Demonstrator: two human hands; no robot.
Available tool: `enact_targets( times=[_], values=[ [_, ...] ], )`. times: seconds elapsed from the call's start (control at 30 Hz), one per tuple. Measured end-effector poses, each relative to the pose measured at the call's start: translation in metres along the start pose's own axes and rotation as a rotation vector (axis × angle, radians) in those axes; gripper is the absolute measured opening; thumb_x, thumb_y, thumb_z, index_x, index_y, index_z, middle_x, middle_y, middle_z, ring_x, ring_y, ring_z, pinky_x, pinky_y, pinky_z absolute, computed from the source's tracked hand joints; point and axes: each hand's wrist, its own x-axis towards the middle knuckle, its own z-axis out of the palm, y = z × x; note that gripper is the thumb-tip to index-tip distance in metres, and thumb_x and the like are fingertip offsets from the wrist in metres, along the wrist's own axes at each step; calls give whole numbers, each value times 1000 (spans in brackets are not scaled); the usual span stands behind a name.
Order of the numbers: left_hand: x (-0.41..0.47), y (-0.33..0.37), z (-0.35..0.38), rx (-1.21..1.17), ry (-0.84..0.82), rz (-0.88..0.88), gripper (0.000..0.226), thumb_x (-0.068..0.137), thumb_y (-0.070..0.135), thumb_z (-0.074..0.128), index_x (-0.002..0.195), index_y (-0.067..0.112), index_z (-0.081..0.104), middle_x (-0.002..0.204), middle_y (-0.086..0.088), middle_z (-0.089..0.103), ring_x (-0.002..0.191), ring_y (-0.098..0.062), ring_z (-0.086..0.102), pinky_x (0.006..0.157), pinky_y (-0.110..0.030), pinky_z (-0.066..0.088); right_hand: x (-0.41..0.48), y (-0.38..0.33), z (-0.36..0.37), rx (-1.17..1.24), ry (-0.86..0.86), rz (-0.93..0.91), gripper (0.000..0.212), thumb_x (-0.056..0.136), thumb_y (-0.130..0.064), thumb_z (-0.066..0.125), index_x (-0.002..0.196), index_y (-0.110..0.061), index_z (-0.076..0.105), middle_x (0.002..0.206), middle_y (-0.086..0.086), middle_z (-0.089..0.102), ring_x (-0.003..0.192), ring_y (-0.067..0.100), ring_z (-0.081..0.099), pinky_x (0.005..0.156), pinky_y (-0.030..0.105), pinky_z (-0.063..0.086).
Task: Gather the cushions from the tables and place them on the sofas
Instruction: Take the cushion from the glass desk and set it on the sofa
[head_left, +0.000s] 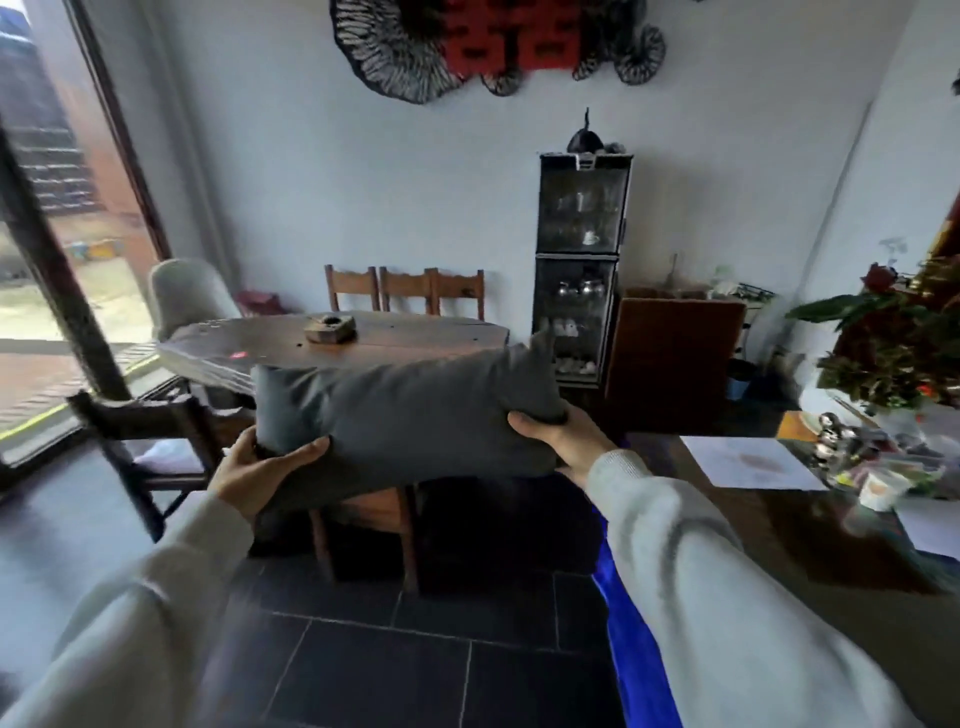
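I hold a dark grey cushion in the air in front of me, at about chest height. My left hand grips its lower left corner, thumb on top. My right hand clasps its right end from below. Behind the cushion stands a round wooden table with a small wooden block on it. A second, paler cushion or pad lies at that table's left edge. No sofa is in view.
Wooden chairs line the far side of the table; a dark chair stands at the left by the window. A glass cabinet stands against the wall. At the right, a table carries papers, a cup and plants.
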Motion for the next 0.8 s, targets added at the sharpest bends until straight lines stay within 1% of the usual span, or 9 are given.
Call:
enact_targets(
  times=[0.1,0.2,0.27,0.37,0.47,0.53,0.6,0.7,0.8],
  values=[
    [24,12,-112,-7,131,46,106,17,63,101,108,20,69,99,-1,81,80,-12,75,59,-24,61,43,-1,116,-5,-132,1,93,33,-47,107,115,-16,76,112,5,83,103,25,80,82,39,65],
    [46,21,-220,11,230,70,103,24,55,103,115,21,70,105,-4,81,92,-23,77,73,-35,62,75,-2,225,-11,-282,39,93,44,-44,106,127,-18,71,117,2,82,105,22,79,85,39,65],
    [56,23,-285,12,292,82,106,25,54,103,120,20,68,112,-8,79,98,-28,77,82,-40,61,91,-3,294,-35,-349,42,86,48,-46,104,125,-22,72,112,-3,83,98,16,80,78,31,65],
    [63,19,-365,-1,377,97,102,35,47,100,127,18,66,118,-12,77,103,-30,75,87,-42,62,114,3,389,-80,-424,4,74,49,-54,101,113,-25,76,103,-9,84,87,8,80,67,21,62],
    [62,5,-430,-18,452,72,85,42,33,105,118,21,68,115,-9,78,105,-30,75,86,-40,64,131,12,475,-114,-463,-43,93,48,-72,93,122,-20,75,118,-1,81,104,18,77,88,32,61],
    [62,-6,-468,-27,510,62,86,44,29,104,121,19,67,117,-10,77,109,-31,74,88,-39,63,144,19,530,-125,-513,-59,95,52,-78,89,126,-21,73,123,1,78,112,21,74,99,40,59],
    [68,-16,-503,-43,572,68,86,52,25,103,129,16,65,124,-14,74,115,-34,71,102,-47,57,161,29,581,-128,-537,-59,82,53,-73,92,118,-25,77,114,-1,81,107,20,77,95,40,61],
    [82,-27,-553,-105,649,50,78,67,46,91,134,18,64,130,-15,73,121,-33,69,109,-53,52,190,44,657,-119,-605,-38,54,59,-57,96,104,-31,83,103,-3,84,93,15,81,76,26,63],
    [104,-36,-605,-143,743,27,68,78,52,81,134,18,65,129,-14,74,117,-30,71,103,-51,56,223,58,738,-102,-675,-27,61,59,-47,96,112,-21,80,106,3,84,97,22,80,83,33,63]
  ],
)
